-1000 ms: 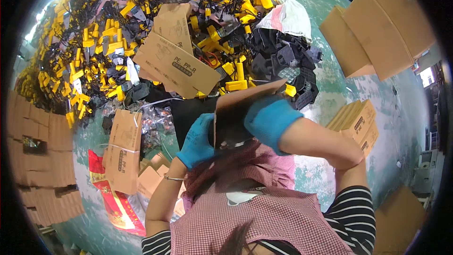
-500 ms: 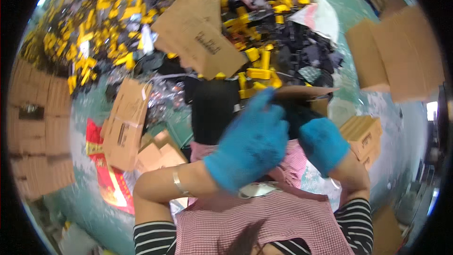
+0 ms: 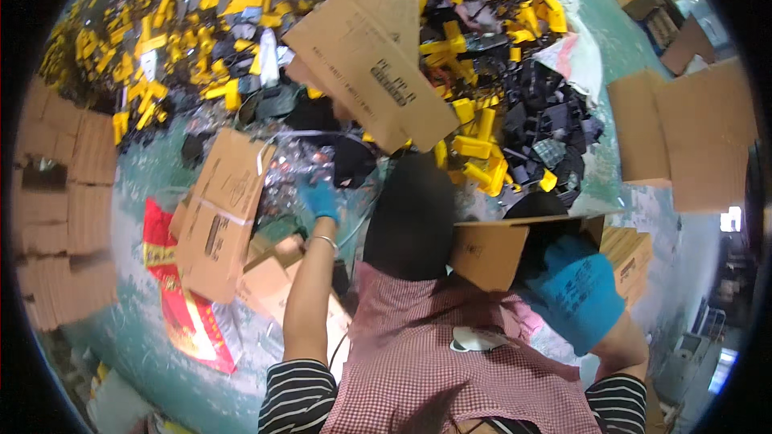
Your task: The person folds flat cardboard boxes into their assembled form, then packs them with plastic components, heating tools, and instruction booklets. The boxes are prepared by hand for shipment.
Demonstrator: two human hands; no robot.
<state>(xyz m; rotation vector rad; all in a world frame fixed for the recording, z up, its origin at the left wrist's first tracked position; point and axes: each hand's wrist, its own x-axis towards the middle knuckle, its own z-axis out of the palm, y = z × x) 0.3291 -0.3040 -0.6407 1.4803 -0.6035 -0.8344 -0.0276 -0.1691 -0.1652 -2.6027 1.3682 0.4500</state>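
My left hand (image 3: 319,196), in a blue glove, reaches down into a heap of small clear-wrapped pieces (image 3: 293,165) left of my knees. Its fingers are smeared and partly lost among the pieces, so their grip does not show. On the right, my blue-gloved right hand (image 3: 572,289) grips a small open cardboard box (image 3: 486,257) at my lap. The ends of its fingers are in the dark box opening and partly hidden. The box's flaps stand out, and its contents cannot be made out.
Ahead spreads a big pile of yellow and black plastic parts (image 3: 478,149), with a flattened carton (image 3: 378,72) on top. A tied carton bundle (image 3: 217,217) and a red bag (image 3: 181,297) lie left. Small cartons (image 3: 631,261) and a large open box (image 3: 683,133) stand right.
My left hand has moved from in front of my chest, near the box, out left and down to the clear-wrapped pieces. The box and my right hand have come lower, and the view has shifted.
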